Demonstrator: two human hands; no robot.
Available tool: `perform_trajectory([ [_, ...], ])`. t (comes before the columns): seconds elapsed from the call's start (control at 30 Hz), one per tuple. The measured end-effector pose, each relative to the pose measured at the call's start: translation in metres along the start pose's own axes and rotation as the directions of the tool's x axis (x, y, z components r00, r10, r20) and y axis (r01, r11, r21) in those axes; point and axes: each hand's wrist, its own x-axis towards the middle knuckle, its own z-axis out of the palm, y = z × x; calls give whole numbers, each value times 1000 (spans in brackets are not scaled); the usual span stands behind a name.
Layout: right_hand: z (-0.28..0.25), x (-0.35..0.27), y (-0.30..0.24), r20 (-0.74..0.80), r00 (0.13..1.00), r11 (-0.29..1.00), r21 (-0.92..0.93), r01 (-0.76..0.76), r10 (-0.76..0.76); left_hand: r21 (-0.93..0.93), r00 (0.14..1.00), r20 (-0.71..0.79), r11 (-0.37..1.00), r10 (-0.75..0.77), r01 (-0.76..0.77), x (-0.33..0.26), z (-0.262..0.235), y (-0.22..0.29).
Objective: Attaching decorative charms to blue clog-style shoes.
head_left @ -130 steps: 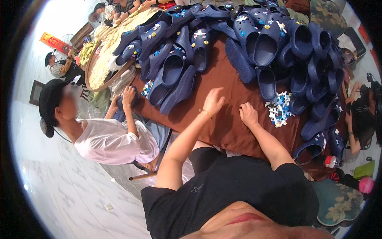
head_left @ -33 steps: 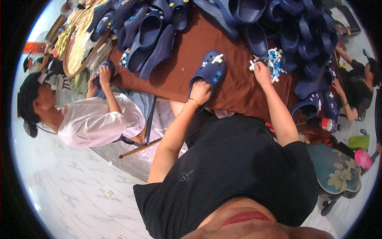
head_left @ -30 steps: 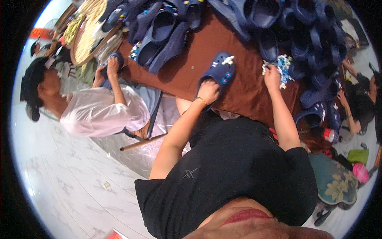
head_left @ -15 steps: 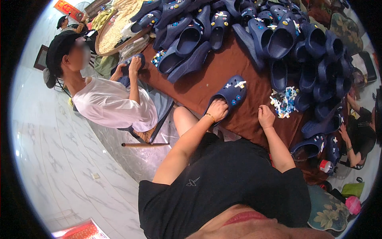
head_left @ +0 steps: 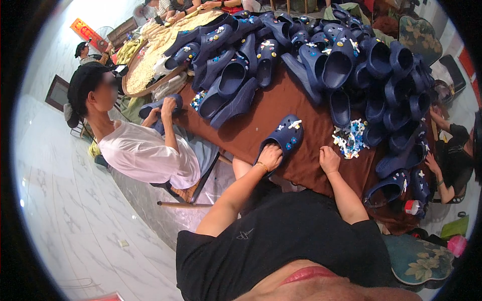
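A navy blue foam clog point(head_left: 287, 134) lies on the brown cloth in front of me, with a white figure-shaped charm and blue flower charms on its toe. My left hand point(head_left: 271, 156) reaches into its opening and grips it, the fingertips hidden inside. To the right, my right hand point(head_left: 329, 159) rests closed over the cloth, fingers curled; whatever may be in them is hidden. Just beyond it is a small heap of white, blue and yellow charms point(head_left: 351, 140).
A large pile of navy clogs point(head_left: 339, 65) covers the table's far and right parts. At left, a person in white point(head_left: 145, 143) handles another clog. A round basket of pale kernels point(head_left: 138, 75) stands behind. Another person point(head_left: 449, 155) sits at right, near a bottle point(head_left: 412, 206).
The view has tilted upward, so the table sits lower in the picture and more people show at the back. My hands and the clog hold nearly the same places on the cloth.
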Motion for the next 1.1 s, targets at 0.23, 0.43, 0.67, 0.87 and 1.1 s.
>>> perform_trajectory([
  [0.23, -3, 1, -3, 13, 1000, 1000, -24, 5, -5, 1, 998, -57, 1000, 16, -16, 0, 6, -4],
  [0.43, -1, -2, -4, 3, 1000, 1000, -26, 11, -11, 36, 997, -77, 999, 10, -7, -5, 10, -2],
  [0.67, -4, -2, -4, 22, 1000, 1000, -17, -5, 6, -4, 999, -34, 1000, -2, 2, -2, 13, -6],
  [0.87, -1, 0, -3, 26, 1000, 1000, -31, -4, 4, -36, 998, 25, 998, -52, 53, -1, 8, -4],
  [1.1, 0, 1, -2, 29, 1000, 997, -71, 9, -7, -40, 999, -19, 999, -26, 25, 0, 9, -4],
])
